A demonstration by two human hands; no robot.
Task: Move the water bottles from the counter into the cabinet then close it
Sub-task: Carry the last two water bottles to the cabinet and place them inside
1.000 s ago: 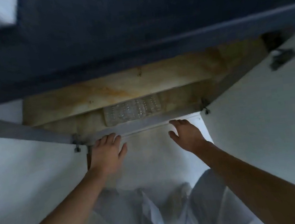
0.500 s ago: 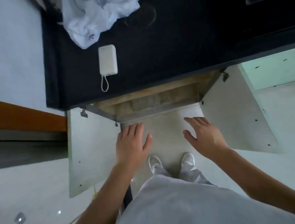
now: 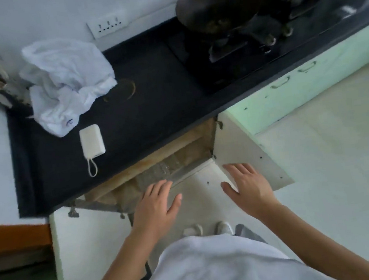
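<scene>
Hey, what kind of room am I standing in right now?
Most likely a home kitchen: a dark pan on a stove, a black counter, and an open cabinet underneath.

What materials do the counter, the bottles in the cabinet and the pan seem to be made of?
Counter: probably dark stone or laminate; flat, matte black, no grain visible.
Bottles: likely clear plastic; see-through with ribbed glints, but blurred.
Pan: apparently dark metal, maybe iron or coated steel; black with a dull sheen.
</scene>
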